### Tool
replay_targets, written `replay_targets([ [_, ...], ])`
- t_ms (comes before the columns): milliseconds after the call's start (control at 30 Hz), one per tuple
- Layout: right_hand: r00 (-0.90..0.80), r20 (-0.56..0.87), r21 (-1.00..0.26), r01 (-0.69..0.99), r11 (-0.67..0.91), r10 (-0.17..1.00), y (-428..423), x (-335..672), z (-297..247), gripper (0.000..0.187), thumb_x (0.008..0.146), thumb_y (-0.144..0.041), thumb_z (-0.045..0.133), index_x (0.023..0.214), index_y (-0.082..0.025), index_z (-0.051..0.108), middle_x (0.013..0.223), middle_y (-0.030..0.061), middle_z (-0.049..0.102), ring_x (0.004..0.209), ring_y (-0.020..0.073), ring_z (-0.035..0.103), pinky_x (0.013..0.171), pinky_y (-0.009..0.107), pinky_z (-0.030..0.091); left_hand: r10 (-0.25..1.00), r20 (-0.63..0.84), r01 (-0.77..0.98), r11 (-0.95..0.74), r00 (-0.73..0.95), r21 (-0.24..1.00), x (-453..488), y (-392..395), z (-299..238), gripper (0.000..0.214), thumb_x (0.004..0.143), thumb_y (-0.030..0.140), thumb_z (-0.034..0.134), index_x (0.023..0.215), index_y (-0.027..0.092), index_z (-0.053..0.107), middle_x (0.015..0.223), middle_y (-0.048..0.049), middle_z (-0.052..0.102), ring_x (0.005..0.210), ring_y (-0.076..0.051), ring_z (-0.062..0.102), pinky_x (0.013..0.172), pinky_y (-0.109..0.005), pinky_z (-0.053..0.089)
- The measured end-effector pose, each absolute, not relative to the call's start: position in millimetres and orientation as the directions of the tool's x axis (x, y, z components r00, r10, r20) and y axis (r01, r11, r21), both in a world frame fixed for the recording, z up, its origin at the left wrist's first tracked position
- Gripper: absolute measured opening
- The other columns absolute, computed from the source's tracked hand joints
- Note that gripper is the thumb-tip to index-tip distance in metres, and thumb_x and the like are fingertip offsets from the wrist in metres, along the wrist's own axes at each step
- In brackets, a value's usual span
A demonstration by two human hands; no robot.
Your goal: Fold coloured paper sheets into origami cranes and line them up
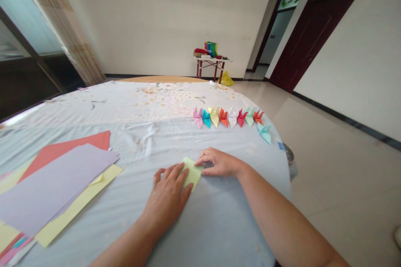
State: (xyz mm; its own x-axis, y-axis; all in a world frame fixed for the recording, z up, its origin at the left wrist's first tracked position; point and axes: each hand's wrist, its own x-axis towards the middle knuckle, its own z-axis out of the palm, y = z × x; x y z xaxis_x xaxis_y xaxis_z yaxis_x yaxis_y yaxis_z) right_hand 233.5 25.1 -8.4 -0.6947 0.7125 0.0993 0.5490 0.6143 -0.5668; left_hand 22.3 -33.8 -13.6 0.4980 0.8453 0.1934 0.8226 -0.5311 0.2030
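A small folded piece of light green paper (193,172) lies on the cloth-covered table in front of me. My left hand (169,192) rests over its left side, fingers spread and pressing it down, with the thumb along the near edge. At the right corner, my right hand (219,162) has its index finger and thumb closed on the paper's edge, the other fingers curled. Further back stands a row of folded paper cranes (232,117) in several colours. A light turquoise crane (265,132) sits nearer, at the row's right end.
Loose sheets, with a lilac sheet (59,183) on top, are stacked at the left. The tablecloth (131,212) is pale blue, its right edge curving beside the tiled floor (332,167). A small side table (213,60) stands against the far wall, a yellow bag (226,79) beside it.
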Motion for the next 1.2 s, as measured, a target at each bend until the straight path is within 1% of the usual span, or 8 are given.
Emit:
replay_targets([
  [167, -0.683, 0.13, -0.565, 0.545, 0.62, 0.718, 22, 230, -4, 0.031, 0.074, -0.023, 0.062, 0.103, -0.013, 0.064, 0.092, 0.0068, 0.061, 0.089, 0.0158, 0.053, 0.086, 0.029, 0.04, 0.843, 0.184, 0.825, -0.535, 0.506, 0.184, 23, -34, -15, 0.033, 0.086, 0.032, 0.039, 0.114, 0.023, 0.053, 0.126, -0.0083, 0.052, 0.116, -0.024, 0.043, 0.096, -0.046, 0.026],
  [233, -0.686, 0.132, -0.56, 0.544, 0.625, 0.716, 22, 230, -3, 0.031, 0.073, -0.023, 0.063, 0.102, -0.012, 0.064, 0.091, 0.0072, 0.061, 0.089, 0.0162, 0.053, 0.085, 0.029, 0.04, 0.84, 0.194, 0.822, -0.539, 0.507, 0.185, 23, -33, -15, 0.032, 0.085, 0.032, 0.04, 0.114, 0.023, 0.053, 0.126, -0.008, 0.052, 0.115, -0.024, 0.044, 0.096, -0.046, 0.026],
  [467, -0.708, 0.119, -0.558, 0.531, 0.637, 0.696, 23, 232, -6, 0.035, 0.073, -0.027, 0.064, 0.105, -0.014, 0.063, 0.094, 0.0067, 0.059, 0.091, 0.0165, 0.051, 0.086, 0.029, 0.039, 0.843, 0.186, 0.828, -0.534, 0.506, 0.17, 24, -33, -14, 0.031, 0.085, 0.031, 0.041, 0.112, 0.023, 0.054, 0.126, -0.0074, 0.052, 0.115, -0.024, 0.044, 0.097, -0.046, 0.025],
  [667, -0.68, 0.084, -0.479, 0.613, 0.628, 0.728, 18, 228, -7, 0.044, 0.074, -0.028, 0.06, 0.117, -0.02, 0.056, 0.096, 0.0063, 0.056, 0.093, 0.0189, 0.047, 0.088, 0.034, 0.036, 0.855, 0.203, 0.851, -0.507, 0.476, 0.139, 28, -38, -19, 0.031, 0.085, 0.029, 0.041, 0.112, 0.023, 0.055, 0.128, -0.0068, 0.052, 0.118, -0.023, 0.043, 0.099, -0.045, 0.023],
  [833, -0.657, 0.059, -0.407, 0.671, 0.619, 0.751, 13, 227, -2, 0.036, 0.075, -0.03, 0.058, 0.111, -0.024, 0.061, 0.096, 0.0066, 0.054, 0.093, 0.0203, 0.045, 0.085, 0.036, 0.035, 0.865, 0.218, 0.87, -0.482, 0.452, 0.107, 32, -41, -24, 0.033, 0.085, 0.026, 0.04, 0.114, 0.022, 0.054, 0.129, -0.0078, 0.051, 0.12, -0.022, 0.043, 0.101, -0.045, 0.021],
  [933, -0.634, 0.083, -0.37, 0.697, 0.614, 0.769, 10, 224, 2, 0.031, 0.076, -0.027, 0.057, 0.105, -0.024, 0.064, 0.095, 0.0066, 0.054, 0.093, 0.0201, 0.044, 0.083, 0.036, 0.034, 0.865, 0.206, 0.874, -0.48, 0.457, 0.077, 34, -42, -24, 0.037, 0.086, 0.025, 0.039, 0.121, 0.027, 0.05, 0.13, -0.0077, 0.051, 0.121, -0.023, 0.042, 0.101, -0.047, 0.021],
  [1033, -0.629, 0.098, -0.36, 0.7, 0.617, 0.771, 8, 223, 4, 0.024, 0.075, -0.024, 0.056, 0.096, -0.024, 0.067, 0.093, 0.0057, 0.054, 0.092, 0.0196, 0.043, 0.082, 0.035, 0.033, 0.868, 0.172, 0.876, -0.479, 0.465, 0.047, 36, -43, -21, 0.042, 0.085, 0.023, 0.04, 0.125, 0.033, 0.045, 0.131, -0.0086, 0.049, 0.122, -0.025, 0.041, 0.1, -0.049, 0.022],
  [1200, -0.617, 0.078, -0.362, 0.714, 0.598, 0.783, 9, 229, 5, 0.02, 0.076, -0.023, 0.056, 0.09, -0.027, 0.069, 0.088, 0.0038, 0.056, 0.089, 0.0188, 0.044, 0.08, 0.034, 0.032, 0.874, 0.147, 0.88, -0.473, 0.463, 0.044, 42, -44, -16, 0.045, 0.081, 0.024, 0.045, 0.126, 0.033, 0.045, 0.129, -0.0116, 0.049, 0.121, -0.027, 0.04, 0.099, -0.05, 0.024],
])
